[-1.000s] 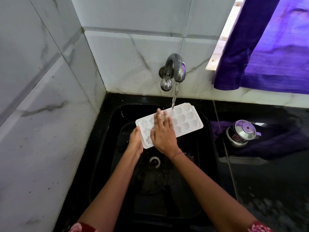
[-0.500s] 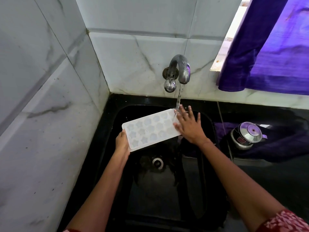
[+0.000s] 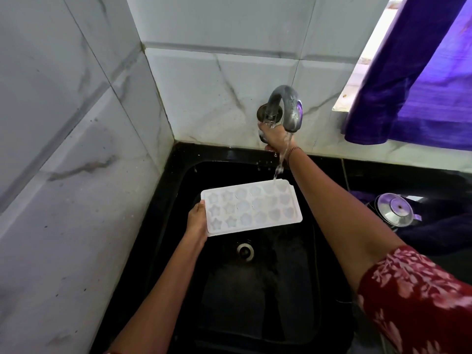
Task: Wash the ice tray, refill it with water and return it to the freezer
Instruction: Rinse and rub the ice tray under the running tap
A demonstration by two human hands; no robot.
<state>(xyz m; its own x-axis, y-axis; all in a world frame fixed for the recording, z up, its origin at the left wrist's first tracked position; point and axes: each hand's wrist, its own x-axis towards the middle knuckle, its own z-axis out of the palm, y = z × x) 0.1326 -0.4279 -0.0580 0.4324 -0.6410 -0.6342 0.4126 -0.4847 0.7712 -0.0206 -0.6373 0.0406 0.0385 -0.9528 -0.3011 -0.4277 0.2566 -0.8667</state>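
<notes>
The ice tray point(image 3: 251, 209) was held cells-up and near level over the black sink point(image 3: 176, 200), just toward 12 o'clock from the drain point(image 3: 245, 251). That probably let the water point(image 3: 279, 167) from the tap point(image 3: 286, 106) land in the cells and spill into the basin rather than onto the worktop point(image 3: 383, 172). The stream struck only the tray's 1 o'clock corner. The left hand point(image 3: 197, 221) gripped the short edge at 9 o'clock, thumb side up, which left the rest of the tray clear for the water. Its fingers under the tray were out of sight. The right hand point(image 3: 274, 137) had reached to 12 o'clock and closed round the tap knob point(image 3: 261, 135) below the spout, seemingly to adjust the flow. The hand covered most of the knob, so the direction of any turn could not be told. How much water sat in the star-shaped cells was hard to judge through the pale plastic. At 3 o'clock a steel lid point(image 3: 394, 209) lay on a dark cloth point(image 3: 434, 233), and whatever was beneath it was hidden. No freezer was in view.
</notes>
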